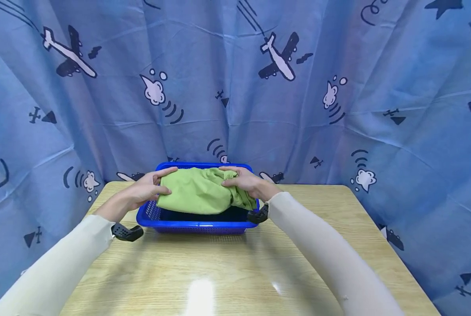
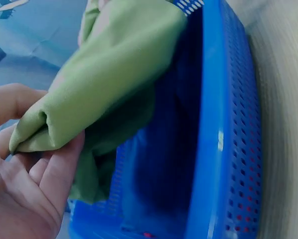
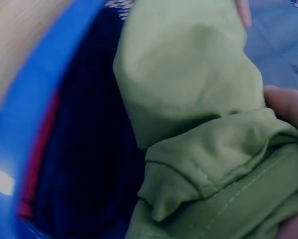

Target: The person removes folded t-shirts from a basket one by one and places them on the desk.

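Note:
A light green, folded piece of clothing (image 1: 198, 188) with stitched seams (image 3: 228, 204) is held above a blue plastic basket (image 1: 204, 224). My left hand (image 1: 142, 191) pinches its left end, thumb on the near side; the left wrist view shows the fingers (image 2: 59, 172) under a folded edge. At the bunched right end, my right hand (image 1: 249, 182) grips the cloth between thumb and fingers. Dark navy fabric (image 3: 89, 149) lies inside the basket below, with a strip of red (image 3: 39, 159) along its side. The green cloth hides much of the basket's inside.
The basket stands toward the back of a light wooden table (image 1: 172, 267). Behind it and at both sides hangs a blue curtain (image 1: 235, 87) printed with airplanes. Black wrist devices (image 1: 127, 232) are worn below both hands, the right one close to the basket's rim.

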{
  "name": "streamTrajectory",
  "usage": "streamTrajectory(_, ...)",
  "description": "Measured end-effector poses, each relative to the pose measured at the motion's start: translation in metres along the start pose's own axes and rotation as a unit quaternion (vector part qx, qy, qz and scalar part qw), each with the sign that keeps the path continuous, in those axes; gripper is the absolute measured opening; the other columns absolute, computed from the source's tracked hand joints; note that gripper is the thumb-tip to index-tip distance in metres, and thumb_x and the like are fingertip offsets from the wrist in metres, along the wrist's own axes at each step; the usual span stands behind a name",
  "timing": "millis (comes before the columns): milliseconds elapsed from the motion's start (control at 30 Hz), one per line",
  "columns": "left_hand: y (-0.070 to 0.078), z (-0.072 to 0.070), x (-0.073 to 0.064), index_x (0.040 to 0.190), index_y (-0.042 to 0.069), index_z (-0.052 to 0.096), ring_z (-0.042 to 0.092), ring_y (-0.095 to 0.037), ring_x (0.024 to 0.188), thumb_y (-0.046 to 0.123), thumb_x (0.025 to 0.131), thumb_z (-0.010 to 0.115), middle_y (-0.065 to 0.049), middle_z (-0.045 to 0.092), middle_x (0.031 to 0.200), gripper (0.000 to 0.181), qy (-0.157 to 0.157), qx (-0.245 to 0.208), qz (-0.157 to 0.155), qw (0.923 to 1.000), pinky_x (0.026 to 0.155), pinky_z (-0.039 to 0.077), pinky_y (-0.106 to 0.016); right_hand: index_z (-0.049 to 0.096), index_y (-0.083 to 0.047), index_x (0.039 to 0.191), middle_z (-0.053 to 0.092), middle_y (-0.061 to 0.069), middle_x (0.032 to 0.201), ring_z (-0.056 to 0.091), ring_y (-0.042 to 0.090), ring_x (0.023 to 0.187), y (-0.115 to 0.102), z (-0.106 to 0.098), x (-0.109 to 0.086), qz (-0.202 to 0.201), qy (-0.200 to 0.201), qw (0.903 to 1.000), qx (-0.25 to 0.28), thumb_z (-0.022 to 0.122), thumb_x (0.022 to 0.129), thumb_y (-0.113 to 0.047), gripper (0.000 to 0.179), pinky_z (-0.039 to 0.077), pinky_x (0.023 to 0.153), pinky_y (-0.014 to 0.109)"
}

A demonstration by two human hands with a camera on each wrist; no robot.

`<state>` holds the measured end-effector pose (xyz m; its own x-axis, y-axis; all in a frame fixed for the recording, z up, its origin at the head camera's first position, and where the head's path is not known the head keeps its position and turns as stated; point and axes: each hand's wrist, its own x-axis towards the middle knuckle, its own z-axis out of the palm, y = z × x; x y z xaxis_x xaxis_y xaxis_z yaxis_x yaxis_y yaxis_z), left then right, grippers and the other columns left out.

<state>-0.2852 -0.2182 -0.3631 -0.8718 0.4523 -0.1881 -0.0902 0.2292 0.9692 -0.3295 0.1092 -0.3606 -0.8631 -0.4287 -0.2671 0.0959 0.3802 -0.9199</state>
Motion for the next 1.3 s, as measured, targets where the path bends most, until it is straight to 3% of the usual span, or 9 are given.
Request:
streamTrajectory(67, 0.006, 0.002, 0.0, 0.165, 0.022, 0.012, 0.065, -0.009, 0.105, -0.005, 0.094, 0.057, -0.022, 0.03, 0.162, 0.088, -0.001, -0.003, 0.008, 1.0, 0.08, 0.059, -0.029, 0.044, -0.028, 0.154, 0.052, 0.007, 0.152, 0.066, 0.017, 0.107, -0.007, -0.011, -0.005, -0.014, 0.0, 0.9995, 0.028, 0.067, 0.097, -0.013, 0.064, 0.056, 0.086, 0.031)
streamTrajectory(167, 0.015, 0.008, 0.002, 0.165, 0.026, 0.01, 0.062, -0.012, 0.109, -0.005, 0.092, 0.059, -0.019, 0.026, 0.164, 0.092, -0.007, -0.001, 0.024, 0.9997, 0.082, 0.059, -0.03, 0.041, -0.025, 0.156, 0.058, 0.01, 0.144, 0.068, 0.009, 0.091, -0.017, -0.029, -0.016, -0.04, 0.004, 0.9983, 0.043, 0.065, 0.098, -0.011, 0.064, 0.057, 0.075, 0.025)
streamTrajectory(367, 0.037, 0.03, 0.013, 0.164, 0.03, 0.009, 0.051, -0.022, 0.128, -0.004, 0.092, 0.06, -0.011, 0.023, 0.167, 0.094, -0.006, 0.004, 0.049, 0.9988, 0.086, 0.058, -0.031, 0.038, -0.027, 0.157, 0.055, 0.01, 0.147, 0.069, 0.009, 0.093, -0.037, -0.065, -0.038, -0.063, 0.014, 0.9971, 0.04, 0.064, 0.099, -0.014, 0.065, 0.058, 0.077, 0.026)
streamTrajectory(600, 0.063, 0.065, 0.035, 0.164, 0.029, 0.013, 0.045, -0.029, 0.133, -0.006, 0.092, 0.059, 0.005, -0.011, 0.172, 0.092, -0.009, -0.012, 0.084, 0.9963, 0.085, 0.058, -0.032, 0.032, -0.021, 0.16, 0.056, 0.005, 0.141, 0.07, 0.009, 0.093, -0.035, -0.11, -0.063, -0.076, 0.021, 0.9959, 0.045, 0.063, 0.1, -0.012, 0.068, 0.06, 0.076, 0.027)
streamTrajectory(833, 0.077, 0.107, 0.067, 0.163, 0.03, 0.017, 0.054, -0.028, 0.122, -0.009, 0.09, 0.061, -0.006, 0.02, 0.167, 0.094, -0.02, -0.034, 0.085, 0.9956, 0.088, 0.058, -0.039, 0.032, -0.022, 0.16, 0.057, -0.004, 0.138, 0.069, 0.008, 0.099, -0.012, -0.155, -0.086, -0.066, 0.043, 0.9953, 0.057, 0.063, 0.1, -0.012, 0.068, 0.059, 0.079, 0.025)
streamTrajectory(1100, 0.072, 0.149, 0.097, 0.163, 0.029, 0.019, 0.055, -0.029, 0.122, -0.016, 0.086, 0.06, -0.009, 0.026, 0.165, 0.098, -0.04, -0.055, 0.077, 0.9947, 0.091, 0.058, -0.044, 0.023, -0.019, 0.163, 0.066, -0.013, 0.125, 0.07, 0.008, 0.098, 0.02, -0.19, -0.108, -0.042, 0.017, 0.9966, 0.069, 0.058, 0.101, -0.008, 0.071, 0.06, 0.082, 0.026)
streamTrajectory(1300, 0.065, 0.171, 0.111, 0.163, 0.028, 0.021, 0.058, -0.027, 0.12, -0.013, 0.085, 0.062, -0.011, 0.034, 0.162, 0.097, -0.038, -0.03, 0.071, 0.9963, 0.09, 0.058, -0.043, 0.018, -0.018, 0.164, 0.067, -0.012, 0.124, 0.071, 0.009, 0.099, 0.044, -0.207, -0.116, -0.026, 0.0, 0.9972, 0.069, 0.057, 0.102, -0.007, 0.073, 0.06, 0.083, 0.028)
